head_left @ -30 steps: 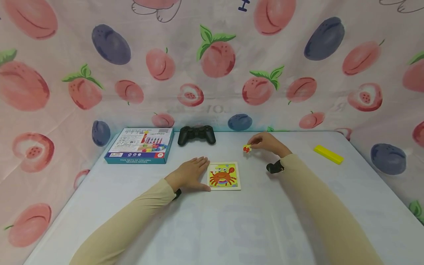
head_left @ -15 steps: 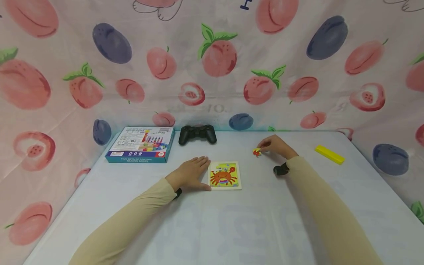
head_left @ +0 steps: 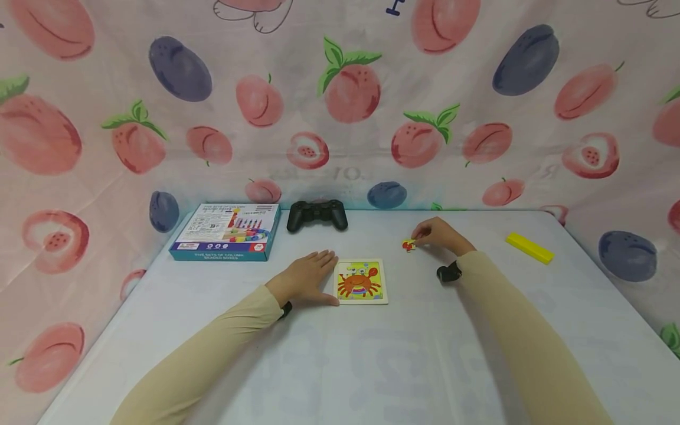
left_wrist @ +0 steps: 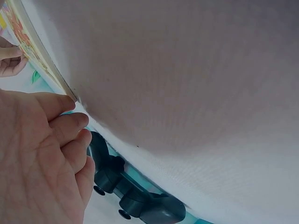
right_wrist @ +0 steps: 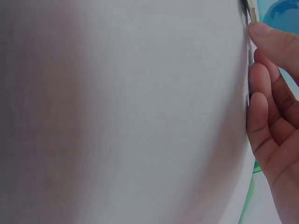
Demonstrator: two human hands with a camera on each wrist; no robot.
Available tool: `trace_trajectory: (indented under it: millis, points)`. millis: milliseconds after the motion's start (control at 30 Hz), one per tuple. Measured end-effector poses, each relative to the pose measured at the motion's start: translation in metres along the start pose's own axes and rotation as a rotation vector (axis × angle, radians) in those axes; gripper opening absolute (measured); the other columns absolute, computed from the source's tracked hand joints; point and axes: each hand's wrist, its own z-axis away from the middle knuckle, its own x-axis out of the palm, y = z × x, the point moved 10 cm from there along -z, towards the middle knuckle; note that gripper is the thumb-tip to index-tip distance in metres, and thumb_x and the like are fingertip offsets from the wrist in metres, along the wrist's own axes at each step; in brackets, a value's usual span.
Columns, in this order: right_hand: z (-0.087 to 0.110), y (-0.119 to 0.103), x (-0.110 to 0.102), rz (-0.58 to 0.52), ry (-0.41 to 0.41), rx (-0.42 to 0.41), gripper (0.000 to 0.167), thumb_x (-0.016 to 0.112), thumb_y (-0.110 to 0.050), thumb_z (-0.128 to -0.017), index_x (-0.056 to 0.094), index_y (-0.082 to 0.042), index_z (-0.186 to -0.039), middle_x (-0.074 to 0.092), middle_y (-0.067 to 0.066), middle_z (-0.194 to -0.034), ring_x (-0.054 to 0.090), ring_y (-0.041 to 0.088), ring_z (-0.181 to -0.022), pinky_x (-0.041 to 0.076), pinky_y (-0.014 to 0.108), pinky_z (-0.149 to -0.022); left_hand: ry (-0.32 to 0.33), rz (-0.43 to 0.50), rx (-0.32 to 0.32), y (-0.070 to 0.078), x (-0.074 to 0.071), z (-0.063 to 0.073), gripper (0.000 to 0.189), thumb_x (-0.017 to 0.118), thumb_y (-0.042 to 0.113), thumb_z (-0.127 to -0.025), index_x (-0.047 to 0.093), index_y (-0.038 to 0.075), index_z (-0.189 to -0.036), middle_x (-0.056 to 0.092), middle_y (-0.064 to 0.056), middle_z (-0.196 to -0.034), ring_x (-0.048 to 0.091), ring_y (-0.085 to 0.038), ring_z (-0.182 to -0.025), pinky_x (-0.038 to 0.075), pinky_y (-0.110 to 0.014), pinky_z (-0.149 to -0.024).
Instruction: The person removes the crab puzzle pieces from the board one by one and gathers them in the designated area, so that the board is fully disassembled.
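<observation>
We see the right hand [head_left: 442, 234] pinch a small puzzle piece [head_left: 407, 245] with its fingers, toward the far edge of the tabletop [head_left: 382, 360]. From there, the crab puzzle [head_left: 360, 283] lies left and nearer; the left hand [head_left: 304, 278], thumb wide, touches its left side.

Site: white tabletop [head_left: 372, 366] screened by fruit-print cloth [head_left: 297, 56]; home-like, though room type cannot be confirmed. Landmark: black game controller [head_left: 317, 215]. Cloth hangs behind it; tabletop lies beneath it. Toy box [head_left: 225, 232] printed with coloured beads sits just left of it; crab picture panel [head_left: 360, 282] lies in front, slightly right.
</observation>
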Motion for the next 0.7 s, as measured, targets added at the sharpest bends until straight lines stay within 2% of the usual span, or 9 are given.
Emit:
trace_trajectory:
  millis: [433,700]
  points:
    - [-0.005,-0.003,0.008,0.037,-0.039,0.027,0.015,0.069,-0.009,-0.083,0.071,-0.001,-0.096,0.07,0.01,-0.092,0.059,0.017,-0.083,0.049,0.032,-0.081,0.0,0.003,-0.006,0.001,-0.001,0.001,0.104,0.054,0.073,-0.076,0.022,0.009,-0.15,0.021,-0.008,-0.157,0.018,-0.022,-0.147,0.017,-0.035,-0.12]
    - [-0.005,0.004,0.011,0.047,-0.109,0.063,0.029,0.076,-0.011,-0.078,0.069,-0.002,-0.105,0.067,0.007,-0.091,0.056,0.016,-0.081,0.048,0.025,-0.076,-0.007,0.003,-0.011,0.001,0.0,0.0,0.103,0.055,0.073,-0.076,0.023,0.009,-0.15,0.021,-0.008,-0.157,0.018,-0.023,-0.147,0.018,-0.036,-0.12]
